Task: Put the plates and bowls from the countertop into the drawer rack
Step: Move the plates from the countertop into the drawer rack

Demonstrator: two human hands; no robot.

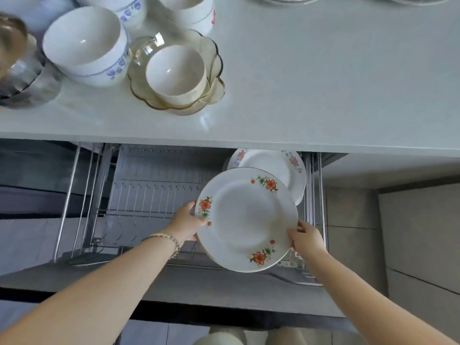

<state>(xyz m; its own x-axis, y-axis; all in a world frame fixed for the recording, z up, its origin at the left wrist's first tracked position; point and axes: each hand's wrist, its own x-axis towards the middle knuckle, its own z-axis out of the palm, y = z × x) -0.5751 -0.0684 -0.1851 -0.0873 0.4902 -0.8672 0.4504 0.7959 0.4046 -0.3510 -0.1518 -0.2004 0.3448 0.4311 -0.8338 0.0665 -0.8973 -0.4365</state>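
Orange-flower plate [246, 217] held tilted over right part of drawer rack [149, 195], not yet slotted. Left grip [185, 221] clamped on its left rim, right grip [307, 239] pinching its near-right rim. Pink-flower plates [273, 163] already stand in rack, far right. Remaining on bench [323, 83], far left: blue-pattern bowl [84, 46], other bowls, and small bowl [175, 70] in glass dish [215, 58]. Judged early to midway.

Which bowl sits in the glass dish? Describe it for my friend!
On the countertop, find the wavy amber glass dish. The small plain bowl inside it has no flowers; the bigger bowl beside it has blue ones.
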